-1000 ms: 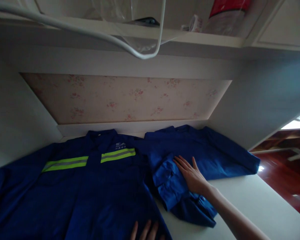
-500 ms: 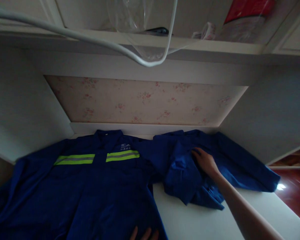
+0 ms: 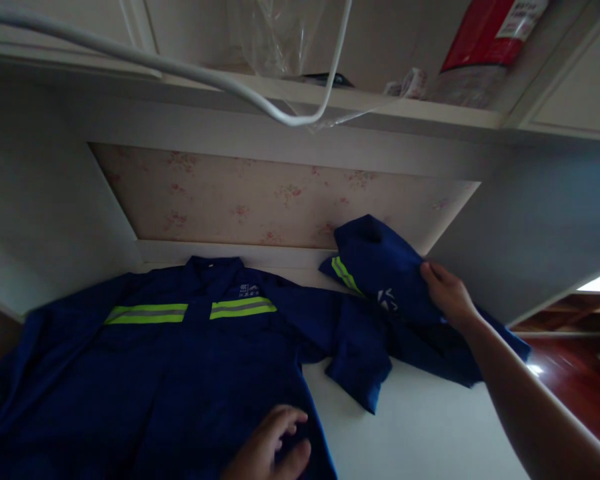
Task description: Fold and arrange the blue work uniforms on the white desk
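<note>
A dark blue work jacket (image 3: 180,360) with yellow-grey reflective stripes lies spread flat on a white surface (image 3: 420,433). My left hand (image 3: 267,450) rests on its lower hem, fingers loosely curled. To the right lies a second blue garment (image 3: 380,273) of the same kind. My right hand (image 3: 447,293) grips its edge and lifts a part of it off the surface, so a reflective stripe and a white logo show. A sleeve cuff (image 3: 360,373) of this garment lies below on the surface.
A floral-papered back panel (image 3: 280,200) closes the alcove behind. Overhead, a white shelf (image 3: 380,100) carries a clear plastic bag, a red-and-clear container (image 3: 480,47) and small items. A white cable (image 3: 180,67) loops under it. Red-brown floor shows at the right.
My right hand went from pressing flat on the right garment to gripping it and raising part of it toward the back wall. My left hand has come further into view on the jacket hem.
</note>
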Action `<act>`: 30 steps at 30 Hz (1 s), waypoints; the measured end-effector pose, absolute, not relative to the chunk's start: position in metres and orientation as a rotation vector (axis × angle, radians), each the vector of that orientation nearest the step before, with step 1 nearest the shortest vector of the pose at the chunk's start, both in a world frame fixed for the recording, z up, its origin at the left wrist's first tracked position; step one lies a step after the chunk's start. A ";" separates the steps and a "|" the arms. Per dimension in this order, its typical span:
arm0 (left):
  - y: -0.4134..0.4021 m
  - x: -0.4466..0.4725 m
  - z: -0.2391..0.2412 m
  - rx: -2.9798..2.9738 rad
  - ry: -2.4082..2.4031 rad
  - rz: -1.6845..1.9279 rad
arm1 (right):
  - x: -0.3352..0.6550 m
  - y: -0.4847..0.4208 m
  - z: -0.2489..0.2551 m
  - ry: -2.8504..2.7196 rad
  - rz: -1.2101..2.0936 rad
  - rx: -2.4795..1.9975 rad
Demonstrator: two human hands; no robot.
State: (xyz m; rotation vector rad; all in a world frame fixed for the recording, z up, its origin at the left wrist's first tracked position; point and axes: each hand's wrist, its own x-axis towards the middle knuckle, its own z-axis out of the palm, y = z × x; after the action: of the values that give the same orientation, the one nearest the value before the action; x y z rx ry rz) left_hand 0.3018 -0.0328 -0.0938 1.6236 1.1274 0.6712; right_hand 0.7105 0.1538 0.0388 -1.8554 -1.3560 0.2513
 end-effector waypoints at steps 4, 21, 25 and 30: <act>0.022 0.312 -0.023 1.151 1.156 0.724 | 0.668 0.118 0.008 -1.833 0.640 -1.675; 0.089 0.357 -0.026 0.847 1.142 0.812 | 0.632 0.037 0.024 -2.103 0.781 -1.401; 0.090 0.352 -0.026 0.880 1.159 0.785 | 0.651 0.039 0.027 -2.280 1.193 -1.388; 0.087 0.354 -0.030 1.115 1.400 0.952 | 0.755 0.093 -0.010 -1.515 0.481 -2.060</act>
State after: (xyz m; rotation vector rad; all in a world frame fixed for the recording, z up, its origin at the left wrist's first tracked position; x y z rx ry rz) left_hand 0.3535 0.0867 -0.0303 1.1146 1.4003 0.9519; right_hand 0.7547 0.0929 -0.0102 -2.0604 -1.5145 0.4811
